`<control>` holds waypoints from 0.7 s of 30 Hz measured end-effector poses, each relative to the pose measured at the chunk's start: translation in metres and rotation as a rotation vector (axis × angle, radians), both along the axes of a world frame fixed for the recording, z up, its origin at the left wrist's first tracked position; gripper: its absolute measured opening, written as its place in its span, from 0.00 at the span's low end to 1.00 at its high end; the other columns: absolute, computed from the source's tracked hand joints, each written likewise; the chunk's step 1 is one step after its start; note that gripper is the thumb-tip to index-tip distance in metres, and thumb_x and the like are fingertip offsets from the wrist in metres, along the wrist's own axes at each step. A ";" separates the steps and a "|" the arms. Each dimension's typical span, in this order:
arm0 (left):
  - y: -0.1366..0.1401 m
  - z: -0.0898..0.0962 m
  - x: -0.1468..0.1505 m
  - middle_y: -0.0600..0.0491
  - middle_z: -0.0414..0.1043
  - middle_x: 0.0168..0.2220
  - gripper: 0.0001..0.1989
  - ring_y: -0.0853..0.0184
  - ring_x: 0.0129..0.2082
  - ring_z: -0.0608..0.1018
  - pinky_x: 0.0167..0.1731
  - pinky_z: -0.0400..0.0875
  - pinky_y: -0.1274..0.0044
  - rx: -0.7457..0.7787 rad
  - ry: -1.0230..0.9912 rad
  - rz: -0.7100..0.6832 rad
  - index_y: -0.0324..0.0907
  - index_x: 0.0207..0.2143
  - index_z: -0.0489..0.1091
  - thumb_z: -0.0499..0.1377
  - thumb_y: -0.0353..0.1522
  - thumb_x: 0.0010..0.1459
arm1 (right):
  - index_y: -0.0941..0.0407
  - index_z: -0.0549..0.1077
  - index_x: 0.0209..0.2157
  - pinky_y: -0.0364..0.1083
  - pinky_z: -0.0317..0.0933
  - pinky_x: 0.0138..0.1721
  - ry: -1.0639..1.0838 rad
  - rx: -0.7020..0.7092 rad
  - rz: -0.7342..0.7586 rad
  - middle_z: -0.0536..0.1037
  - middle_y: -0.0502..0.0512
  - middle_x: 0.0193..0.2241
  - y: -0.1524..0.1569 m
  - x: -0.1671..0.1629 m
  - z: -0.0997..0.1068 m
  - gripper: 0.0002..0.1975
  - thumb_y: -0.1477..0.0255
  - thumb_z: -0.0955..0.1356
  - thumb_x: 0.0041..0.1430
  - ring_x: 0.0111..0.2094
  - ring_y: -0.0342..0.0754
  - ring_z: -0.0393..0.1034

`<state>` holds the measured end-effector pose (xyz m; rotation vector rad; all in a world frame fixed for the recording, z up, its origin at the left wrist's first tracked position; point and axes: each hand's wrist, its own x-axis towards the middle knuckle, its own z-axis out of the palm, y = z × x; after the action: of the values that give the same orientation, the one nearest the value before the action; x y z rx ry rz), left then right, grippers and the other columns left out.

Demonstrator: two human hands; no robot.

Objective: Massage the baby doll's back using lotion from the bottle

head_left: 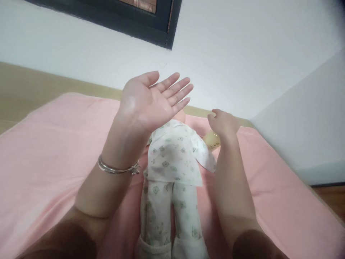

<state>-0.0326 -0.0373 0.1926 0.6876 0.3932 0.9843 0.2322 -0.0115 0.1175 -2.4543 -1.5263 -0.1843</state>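
My left hand [153, 99] is held up with the palm turned upward and its fingers spread, holding no object. A shiny patch shows near the base of the palm, and a silver bangle circles the wrist. Beyond my right wrist is a yellowish bottle [212, 140], partly hidden. Just above it my right hand [225, 124] has loosely curved fingers, with a gap between thumb and forefinger; contact with the bottle cannot be made out. Between my arms lies a small figure in white patterned pajamas [175, 154], doll or baby I cannot tell. My left hand mostly hides its head.
A pink sheet [40, 151] spreads beneath the figure, with some folds at the left. White wall [229, 54] rises behind it, and a dark window frame [159, 32] is at the top. A wood-toned strip [21, 82] runs along the back left.
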 end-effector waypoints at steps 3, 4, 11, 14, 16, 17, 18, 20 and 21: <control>-0.007 0.003 -0.006 0.51 0.63 0.65 0.25 0.63 0.65 0.68 0.61 0.66 0.70 -0.095 -0.127 -0.007 0.44 0.66 0.53 0.37 0.36 0.70 | 0.50 0.70 0.61 0.60 0.64 0.54 0.039 0.033 -0.002 0.77 0.58 0.53 0.001 0.002 -0.001 0.26 0.63 0.59 0.64 0.56 0.64 0.70; -0.009 0.004 -0.008 0.52 0.62 0.65 0.25 0.63 0.66 0.67 0.62 0.65 0.70 -0.110 -0.154 -0.013 0.45 0.66 0.52 0.37 0.36 0.69 | 0.50 0.70 0.61 0.61 0.64 0.54 0.045 0.041 0.004 0.77 0.57 0.53 0.001 0.002 -0.001 0.26 0.63 0.59 0.64 0.56 0.64 0.70; -0.019 0.013 -0.015 0.50 0.59 0.65 0.45 0.54 0.68 0.56 0.59 0.56 0.55 -0.088 -0.252 0.017 0.38 0.65 0.51 0.12 0.28 0.54 | 0.51 0.72 0.59 0.64 0.63 0.57 0.128 0.104 0.056 0.78 0.56 0.51 0.000 0.009 -0.001 0.25 0.63 0.62 0.62 0.56 0.64 0.70; -0.022 0.013 -0.009 0.51 0.57 0.67 0.40 0.54 0.69 0.55 0.61 0.54 0.55 -0.083 -0.253 0.015 0.39 0.66 0.51 0.16 0.31 0.60 | 0.54 0.74 0.56 0.61 0.63 0.60 0.260 0.267 0.125 0.78 0.56 0.51 -0.002 0.010 0.002 0.23 0.66 0.64 0.61 0.55 0.60 0.71; -0.026 0.009 0.002 0.51 0.57 0.68 0.29 0.59 0.68 0.59 0.64 0.57 0.64 -0.108 -0.235 -0.013 0.42 0.68 0.50 0.32 0.35 0.67 | 0.55 0.74 0.54 0.56 0.66 0.59 0.403 0.450 0.186 0.78 0.56 0.51 -0.007 0.004 0.008 0.21 0.68 0.62 0.61 0.54 0.55 0.72; -0.028 0.006 0.010 0.50 0.56 0.69 0.28 0.60 0.68 0.61 0.65 0.58 0.66 -0.132 -0.217 -0.047 0.42 0.69 0.48 0.38 0.35 0.68 | 0.55 0.74 0.53 0.54 0.67 0.58 0.471 0.532 0.225 0.77 0.56 0.52 -0.011 -0.001 0.011 0.20 0.68 0.61 0.62 0.54 0.53 0.72; -0.030 0.003 0.018 0.49 0.55 0.69 0.29 0.60 0.68 0.61 0.66 0.58 0.66 -0.164 -0.190 -0.100 0.42 0.69 0.47 0.42 0.35 0.67 | 0.53 0.73 0.53 0.54 0.68 0.58 0.524 0.594 0.265 0.76 0.55 0.53 -0.016 -0.009 0.016 0.20 0.68 0.60 0.63 0.55 0.51 0.72; -0.035 -0.004 0.034 0.46 0.54 0.70 0.31 0.58 0.69 0.60 0.67 0.59 0.65 -0.234 -0.111 -0.241 0.42 0.70 0.46 0.46 0.34 0.66 | 0.51 0.72 0.52 0.54 0.66 0.60 0.571 0.667 0.367 0.74 0.53 0.56 -0.028 -0.027 0.024 0.19 0.69 0.58 0.64 0.58 0.50 0.69; -0.037 -0.007 0.041 0.45 0.54 0.70 0.32 0.57 0.70 0.59 0.68 0.60 0.64 -0.258 -0.069 -0.303 0.42 0.70 0.47 0.47 0.33 0.65 | 0.52 0.72 0.52 0.55 0.63 0.63 0.572 0.700 0.405 0.73 0.52 0.57 -0.035 -0.037 0.028 0.19 0.70 0.59 0.64 0.60 0.49 0.66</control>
<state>0.0086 -0.0740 0.1856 0.4613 0.3361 0.6538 0.1956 -0.0466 0.1459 -1.4569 -1.3490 0.0553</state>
